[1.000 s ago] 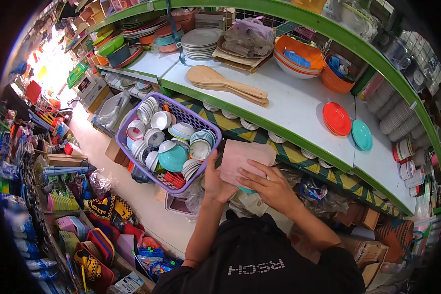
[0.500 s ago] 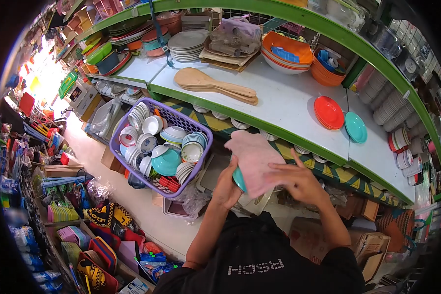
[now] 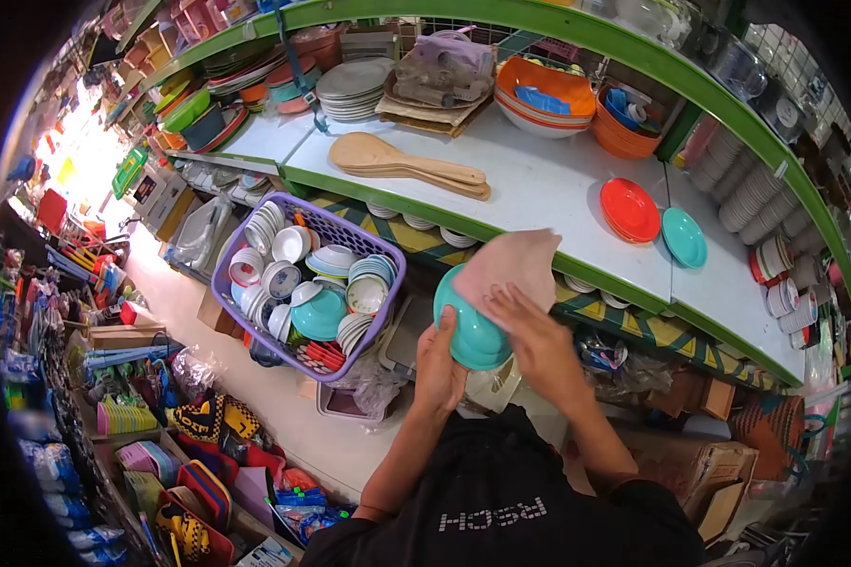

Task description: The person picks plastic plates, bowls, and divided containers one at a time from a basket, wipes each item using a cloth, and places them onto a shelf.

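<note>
My left hand [image 3: 439, 367] grips a turquoise bowl [image 3: 477, 338] by its left edge, with the rounded underside facing the camera. In my right hand [image 3: 542, 348] is a pink cloth [image 3: 518, 266], pressed under the fingers against the bowl's upper right side. The cloth spreads up and away past the bowl and hides part of it. On the shelf beyond, a stack of red plates [image 3: 630, 211] lies beside a turquoise plate [image 3: 685, 238].
A purple basket [image 3: 394, 326] full of bowls and cups stands left of my hands. Wooden paddles [image 3: 407, 163] lie on the white shelf [image 3: 539, 180] with its green front edge [image 3: 402, 209]. Orange bowls [image 3: 548, 92] sit farther back. A cardboard box [image 3: 676, 463] is at the lower right.
The bowl, mostly covered by the cloth before, now shows most of its underside. The cloth has shifted up and right, and my right hand has moved left, closer to the bowl.
</note>
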Action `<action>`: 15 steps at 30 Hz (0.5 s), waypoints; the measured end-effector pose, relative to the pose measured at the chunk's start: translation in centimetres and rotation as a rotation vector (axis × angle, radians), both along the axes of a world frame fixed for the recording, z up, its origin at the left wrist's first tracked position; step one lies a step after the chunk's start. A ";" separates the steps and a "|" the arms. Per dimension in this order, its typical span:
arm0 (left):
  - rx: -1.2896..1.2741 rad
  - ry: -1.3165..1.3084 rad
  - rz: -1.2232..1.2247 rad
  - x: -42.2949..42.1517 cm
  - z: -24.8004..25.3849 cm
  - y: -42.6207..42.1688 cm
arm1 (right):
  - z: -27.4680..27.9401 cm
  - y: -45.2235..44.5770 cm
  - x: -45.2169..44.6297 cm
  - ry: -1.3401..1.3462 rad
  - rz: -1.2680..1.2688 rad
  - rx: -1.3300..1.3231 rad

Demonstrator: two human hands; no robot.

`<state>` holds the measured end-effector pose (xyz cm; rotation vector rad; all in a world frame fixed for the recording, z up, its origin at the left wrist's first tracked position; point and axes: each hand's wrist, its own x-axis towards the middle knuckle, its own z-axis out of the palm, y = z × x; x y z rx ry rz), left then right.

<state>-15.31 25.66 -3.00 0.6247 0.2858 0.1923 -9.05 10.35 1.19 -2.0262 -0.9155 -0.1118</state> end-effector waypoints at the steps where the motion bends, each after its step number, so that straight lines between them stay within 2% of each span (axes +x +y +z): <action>1: 0.005 -0.003 0.028 0.1 0.0 -0.1 | -0.1 0.2 -0.5 -0.107 0.029 -0.104; 11: 0.079 -0.004 -0.063 0.6 -0.1 -2.2 | -0.3 -5.9 -1.0 -0.133 0.058 -0.182; 15: 0.160 -0.020 -0.076 1.7 0.2 -4.3 | 0.4 -10.2 -0.6 0.014 0.024 -0.017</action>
